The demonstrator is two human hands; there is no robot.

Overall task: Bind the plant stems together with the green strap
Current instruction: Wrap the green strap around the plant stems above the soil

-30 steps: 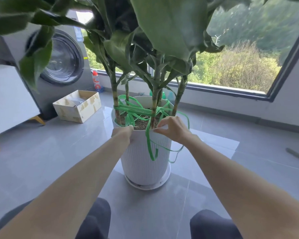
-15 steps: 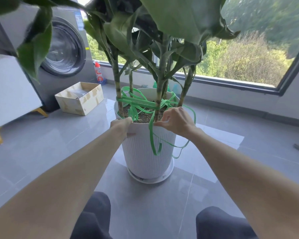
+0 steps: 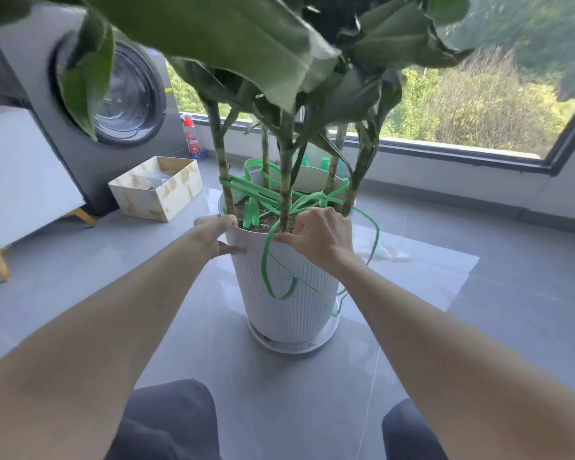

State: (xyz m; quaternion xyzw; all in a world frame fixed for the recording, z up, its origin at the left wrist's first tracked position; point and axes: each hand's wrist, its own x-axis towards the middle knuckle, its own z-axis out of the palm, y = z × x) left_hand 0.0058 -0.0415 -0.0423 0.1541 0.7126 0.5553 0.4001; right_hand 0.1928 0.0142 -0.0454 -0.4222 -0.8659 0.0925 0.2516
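A tall plant with several green stems (image 3: 287,180) grows in a white ribbed pot (image 3: 289,293) on the floor in front of me. A green strap (image 3: 246,189) is wound between the stems just above the soil, and loose loops of it hang down the pot's front and right side. My left hand (image 3: 217,234) grips the pot's rim at the left, fingers over the edge and thumb on the outer wall. My right hand (image 3: 317,235) pinches the strap at the rim, just below the front stem.
A grey washing machine (image 3: 90,104) stands at the back left with an open cardboard box (image 3: 156,187) on the floor before it. A white cabinet (image 3: 17,180) is at the left. A red-capped bottle (image 3: 190,137) stands below the wide window (image 3: 445,104). My knees show at the bottom.
The view has drawn closer to the pot and tilted, with big leaves now filling the top. Both hands keep the same hold at the rim.
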